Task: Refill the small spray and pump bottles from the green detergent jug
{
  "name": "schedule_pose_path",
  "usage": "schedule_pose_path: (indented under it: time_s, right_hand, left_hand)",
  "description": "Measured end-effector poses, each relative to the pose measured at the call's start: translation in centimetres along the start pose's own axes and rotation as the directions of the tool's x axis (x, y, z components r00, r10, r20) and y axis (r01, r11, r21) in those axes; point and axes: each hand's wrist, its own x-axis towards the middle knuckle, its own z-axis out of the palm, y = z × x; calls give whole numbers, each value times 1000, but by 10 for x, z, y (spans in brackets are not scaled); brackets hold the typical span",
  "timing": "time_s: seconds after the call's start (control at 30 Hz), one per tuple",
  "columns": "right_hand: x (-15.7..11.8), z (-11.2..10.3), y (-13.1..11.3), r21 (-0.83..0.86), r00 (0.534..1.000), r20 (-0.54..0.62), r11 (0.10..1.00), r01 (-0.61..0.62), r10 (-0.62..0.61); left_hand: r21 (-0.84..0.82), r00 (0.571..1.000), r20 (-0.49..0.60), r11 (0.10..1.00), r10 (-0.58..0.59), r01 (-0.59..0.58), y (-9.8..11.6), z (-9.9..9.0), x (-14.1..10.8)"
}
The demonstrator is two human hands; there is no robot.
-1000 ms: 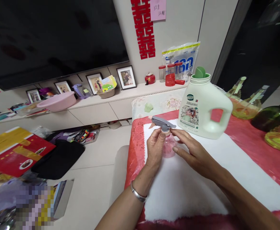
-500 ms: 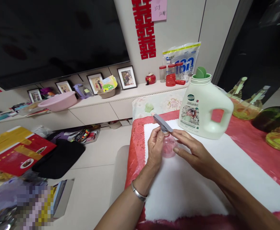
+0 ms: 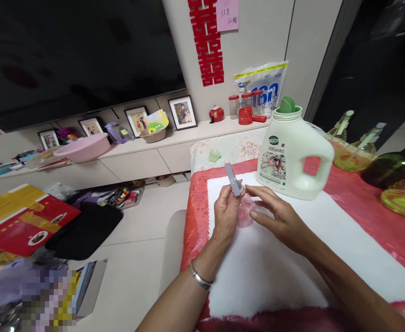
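A small clear pink bottle (image 3: 246,213) stands on the white cloth (image 3: 275,272). On its neck sits a grey spray head (image 3: 234,179), its nozzle pointing away and slightly left. My left hand (image 3: 225,214), with a silver bracelet at the wrist, has its thumb and fingers closed around the spray head and bottle neck. My right hand (image 3: 278,214) is at the bottle's right side, fingers apart, its fingertips at the neck and the thumb by the body.
A large pale green jug (image 3: 292,157) stands behind my right hand. Clear spray bottles (image 3: 356,150) and a dark green bottle (image 3: 394,169) are at the right. A green crumpled item (image 3: 214,155) lies at the table's back. Jars (image 3: 234,107) line the shelf.
The grey spray head has turned, its nozzle end swinging from the left toward the back. Both hands remain at the bottle in nearly the same place.
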Motion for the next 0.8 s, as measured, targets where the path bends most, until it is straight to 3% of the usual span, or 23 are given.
schedule_pose_path:
  time_s: [0.27,0.8]
  right_hand:
    - [-1,-2,-1,-82,999,13,996,39,-38]
    - [-1,-4,0,-183,995,3,979,94,-95]
  left_hand:
    - [-95,999,-44,995,16,-20,0,1,1]
    - [22,999,-38,1000,2,-2,6,2,2]
